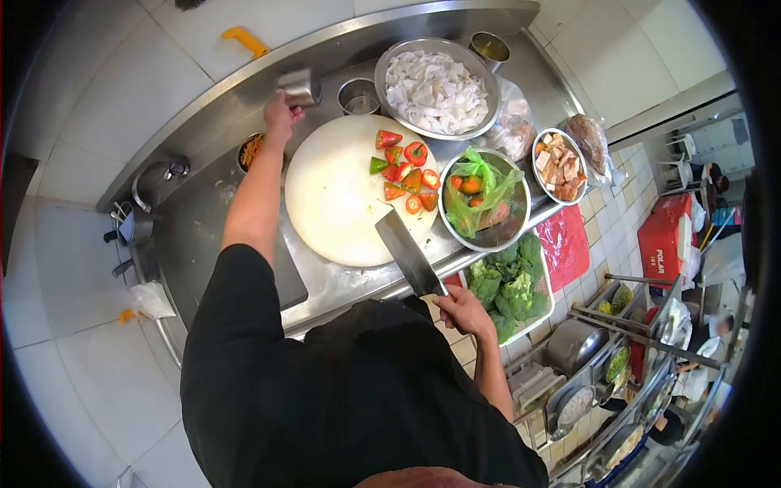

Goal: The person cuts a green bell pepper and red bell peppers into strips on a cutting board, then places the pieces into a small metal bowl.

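My left hand (282,116) reaches to the back of the steel counter, its fingers closed on a metal cup (302,87) that is tipped on its side. In my right hand (466,311) is the handle of a cleaver (409,250); the blade points up and left, its tip over the edge of the round white cutting board (325,187). Red and green pepper pieces (404,172) lie on the board's right half. Beside my left forearm is a container of orange shreds (250,152), partly hidden by the arm.
A bowl of white strips (437,93) stands at the back beside an upright metal container (358,98). To the right are a colander (498,228) with a green bag, a bowl of meat chunks (559,167) and a crate of broccoli (518,285). A sink faucet (150,183) is at left.
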A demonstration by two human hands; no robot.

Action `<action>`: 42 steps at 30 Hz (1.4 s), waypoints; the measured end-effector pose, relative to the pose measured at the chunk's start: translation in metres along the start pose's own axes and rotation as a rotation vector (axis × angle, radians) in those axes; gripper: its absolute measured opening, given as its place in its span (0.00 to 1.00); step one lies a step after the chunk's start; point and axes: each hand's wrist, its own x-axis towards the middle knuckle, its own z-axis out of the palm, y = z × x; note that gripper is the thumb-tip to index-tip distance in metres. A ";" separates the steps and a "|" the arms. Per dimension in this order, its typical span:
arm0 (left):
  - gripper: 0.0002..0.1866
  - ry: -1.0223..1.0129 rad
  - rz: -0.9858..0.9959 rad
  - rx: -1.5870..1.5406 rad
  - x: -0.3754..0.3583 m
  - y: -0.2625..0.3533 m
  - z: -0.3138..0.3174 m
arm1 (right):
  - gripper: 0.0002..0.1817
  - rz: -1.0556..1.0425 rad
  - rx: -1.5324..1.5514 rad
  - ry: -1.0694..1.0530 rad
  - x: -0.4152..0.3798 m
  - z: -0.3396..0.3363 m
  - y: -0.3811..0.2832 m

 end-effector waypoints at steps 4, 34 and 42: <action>0.18 -0.179 -0.275 -0.665 -0.014 0.010 -0.040 | 0.17 0.048 -0.021 -0.021 0.005 -0.003 -0.018; 0.18 -0.412 0.748 1.294 -0.205 -0.075 0.074 | 0.14 -0.097 -0.264 0.250 -0.026 0.058 -0.011; 0.16 -0.595 0.199 0.255 -0.294 -0.107 -0.025 | 0.17 -0.285 -0.368 0.423 -0.022 0.086 0.008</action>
